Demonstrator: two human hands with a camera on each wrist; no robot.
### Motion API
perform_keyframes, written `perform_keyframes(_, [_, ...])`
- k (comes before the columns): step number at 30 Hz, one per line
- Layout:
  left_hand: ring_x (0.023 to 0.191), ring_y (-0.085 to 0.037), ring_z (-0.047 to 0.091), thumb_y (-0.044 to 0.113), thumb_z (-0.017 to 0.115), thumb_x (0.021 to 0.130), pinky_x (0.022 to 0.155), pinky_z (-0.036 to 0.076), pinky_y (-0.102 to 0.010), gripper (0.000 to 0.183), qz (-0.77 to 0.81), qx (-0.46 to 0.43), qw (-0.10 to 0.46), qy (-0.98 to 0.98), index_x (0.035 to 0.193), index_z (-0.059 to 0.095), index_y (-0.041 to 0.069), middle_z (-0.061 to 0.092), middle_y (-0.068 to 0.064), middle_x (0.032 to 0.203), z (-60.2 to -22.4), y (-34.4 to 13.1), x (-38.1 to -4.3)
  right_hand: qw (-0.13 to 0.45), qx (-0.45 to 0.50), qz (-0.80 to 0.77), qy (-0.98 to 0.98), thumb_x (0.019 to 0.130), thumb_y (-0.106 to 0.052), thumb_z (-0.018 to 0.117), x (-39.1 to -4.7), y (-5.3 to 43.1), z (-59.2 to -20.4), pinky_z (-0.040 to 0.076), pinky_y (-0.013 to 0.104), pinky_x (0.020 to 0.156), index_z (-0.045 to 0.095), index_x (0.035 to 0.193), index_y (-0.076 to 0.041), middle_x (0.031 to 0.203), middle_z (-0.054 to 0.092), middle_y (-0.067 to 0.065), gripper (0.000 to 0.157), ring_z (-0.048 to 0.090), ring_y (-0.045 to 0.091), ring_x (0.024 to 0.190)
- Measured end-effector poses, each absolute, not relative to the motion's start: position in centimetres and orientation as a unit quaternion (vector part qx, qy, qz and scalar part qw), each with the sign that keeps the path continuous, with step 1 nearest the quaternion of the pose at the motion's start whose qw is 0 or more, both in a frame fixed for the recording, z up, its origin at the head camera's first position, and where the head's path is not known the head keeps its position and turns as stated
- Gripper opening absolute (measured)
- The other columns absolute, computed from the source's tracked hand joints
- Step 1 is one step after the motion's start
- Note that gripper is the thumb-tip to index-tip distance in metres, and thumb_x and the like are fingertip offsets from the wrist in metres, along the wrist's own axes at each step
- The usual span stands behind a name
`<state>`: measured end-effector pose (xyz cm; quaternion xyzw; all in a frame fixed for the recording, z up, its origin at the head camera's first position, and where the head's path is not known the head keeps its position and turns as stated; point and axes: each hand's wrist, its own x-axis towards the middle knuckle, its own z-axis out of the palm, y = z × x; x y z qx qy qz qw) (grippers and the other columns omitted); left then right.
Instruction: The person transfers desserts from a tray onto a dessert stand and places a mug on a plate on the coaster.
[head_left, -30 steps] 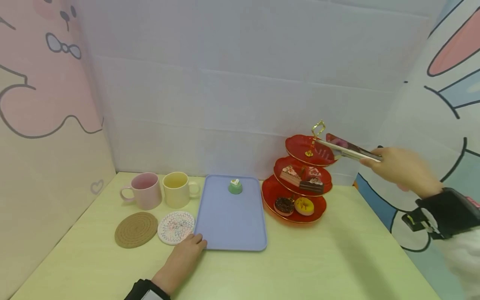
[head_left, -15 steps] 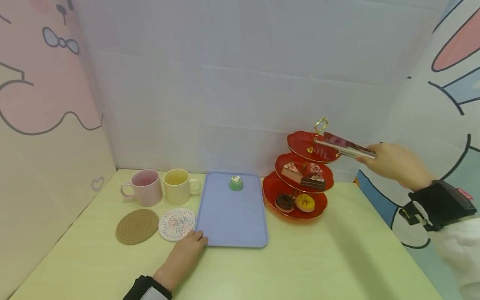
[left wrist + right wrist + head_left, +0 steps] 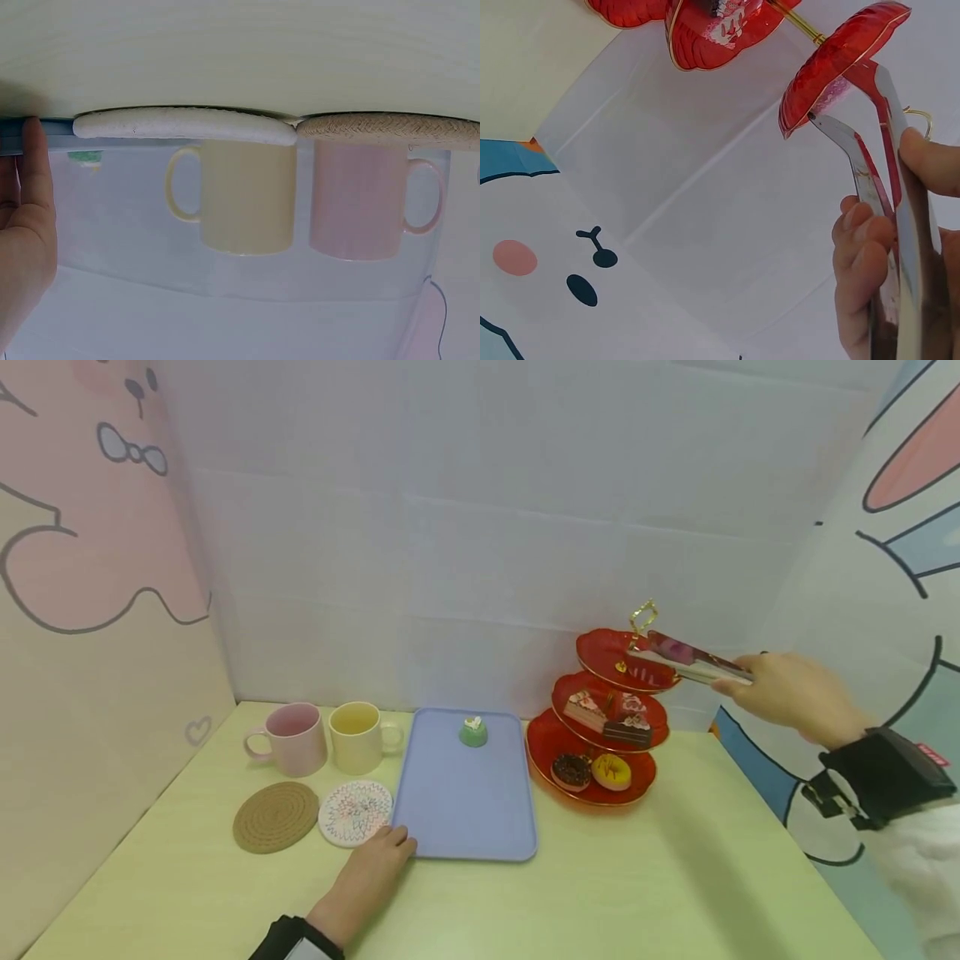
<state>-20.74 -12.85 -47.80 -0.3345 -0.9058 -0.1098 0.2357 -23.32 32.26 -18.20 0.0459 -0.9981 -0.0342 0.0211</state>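
Note:
My left hand (image 3: 372,872) grips the near left corner of a light blue tray (image 3: 468,802); the left wrist view shows a finger (image 3: 34,165) bent over its edge. A small green cake (image 3: 473,732) with a white top sits at the tray's far end. Metal tongs (image 3: 693,662) are in my right hand (image 3: 795,693), fingers (image 3: 859,259) on one arm and thumb on the other. Their tips are at the top plate (image 3: 832,60) of a red three-tier stand (image 3: 536,747). Whether anything lies between the tips I cannot tell.
Cake slices (image 3: 585,712) lie on the middle tier, two doughnuts (image 3: 611,772) on the bottom one. Left of the tray stand a pink mug (image 3: 296,747) and a yellow mug (image 3: 356,747), behind a brown woven coaster (image 3: 275,817) and a white patterned coaster (image 3: 356,814).
The tongs have narrowed and their tips have come a little lower over the top plate. My left hand has stayed at the tray corner. The head view has shifted slightly.

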Motion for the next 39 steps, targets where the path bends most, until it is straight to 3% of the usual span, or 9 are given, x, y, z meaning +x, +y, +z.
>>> perform_keyframes(6, [0.066,-0.018,0.051,-0.007,0.066,0.061,0.053,0.052,-0.031,0.02,-0.11,-0.332,0.235,-0.907,0.077,0.064,0.005,0.055,-0.003,0.073,-47.7,-12.8,-20.6,0.027,0.046,-0.032,-0.998,0.085,-0.055,0.049,-23.3,32.4,-18.4,0.049,0.04,0.047,0.049,0.119,0.013,0.096,0.06,0.034,0.075,0.053,0.027,0.062])
perform_keyframes(12, [0.066,-0.018,0.05,-0.007,0.066,0.061,0.053,0.051,-0.031,0.02,-0.108,-0.333,0.24,-0.906,0.077,0.063,0.005,0.054,-0.002,0.073,-47.6,-12.8,-20.7,0.034,0.047,-0.029,-0.998,0.084,-0.061,0.045,-23.2,32.8,-18.4,0.051,0.048,0.056,0.046,0.12,0.015,0.097,0.059,0.035,0.084,0.055,0.03,0.067])
perform_keyframes(17, [0.065,-0.018,0.05,-0.007,0.065,0.061,0.053,0.051,-0.031,0.02,-0.108,-0.334,0.243,-0.904,0.076,0.063,0.006,0.054,-0.002,0.072,-47.5,-12.9,-20.7,0.066,0.052,-0.02,-0.996,0.086,-0.058,0.044,-22.4,33.4,-18.9,0.048,0.047,0.054,0.045,0.121,0.018,0.096,0.059,0.037,0.084,0.055,0.034,0.069])
perform_keyframes(22, [0.066,-0.018,0.05,-0.006,0.066,0.062,0.053,0.051,-0.03,0.02,-0.104,-0.337,0.234,-0.906,0.077,0.063,0.006,0.054,-0.002,0.073,-47.6,-12.9,-20.8,0.087,0.033,0.001,-0.996,0.089,-0.052,0.045,-21.1,33.6,-19.3,0.048,0.058,0.059,0.042,0.122,0.02,0.103,0.054,0.043,0.079,0.056,0.045,0.076])
perform_keyframes(25, [0.067,-0.018,0.05,-0.007,0.066,0.062,0.055,0.051,-0.031,0.02,-0.101,-0.337,0.227,-0.908,0.078,0.064,0.006,0.055,-0.002,0.074,-47.6,-12.8,-20.8,0.102,0.021,0.003,-0.995,0.089,-0.05,0.046,-20.1,33.5,-19.6,0.048,0.048,0.049,0.042,0.122,0.018,0.093,0.057,0.04,0.076,0.054,0.037,0.064])
perform_keyframes(28, [0.067,-0.019,0.05,-0.007,0.066,0.062,0.055,0.052,-0.031,0.021,-0.101,-0.336,0.229,-0.908,0.078,0.064,0.006,0.055,-0.003,0.074,-47.6,-12.7,-20.9,0.128,0.013,0.011,-0.992,0.089,-0.049,0.048,-18.8,33.2,-20.1,0.04,0.036,0.039,0.044,0.123,0.015,0.079,0.06,0.031,0.073,0.048,0.027,0.054])
perform_keyframes(35, [0.066,-0.018,0.05,-0.007,0.066,0.062,0.054,0.051,-0.031,0.02,-0.103,-0.344,0.24,-0.902,0.077,0.063,0.005,0.055,-0.003,0.073,-47.6,-12.8,-21.0,0.195,0.016,0.05,-0.979,0.087,-0.044,0.054,-14.7,30.9,-21.1,0.033,0.034,0.036,0.049,0.122,0.007,0.071,0.061,0.023,0.062,0.045,0.025,0.047])
perform_keyframes(39, [0.066,-0.018,0.05,-0.007,0.066,0.061,0.054,0.051,-0.031,0.02,-0.105,-0.341,0.237,-0.904,0.077,0.063,0.005,0.054,-0.003,0.073,-47.7,-12.8,-20.9,0.201,0.034,0.065,-0.977,0.087,-0.042,0.056,-13.3,28.7,-21.6,0.027,0.029,0.035,0.052,0.119,0.001,0.053,0.047,0.007,0.054,0.038,0.018,0.042])
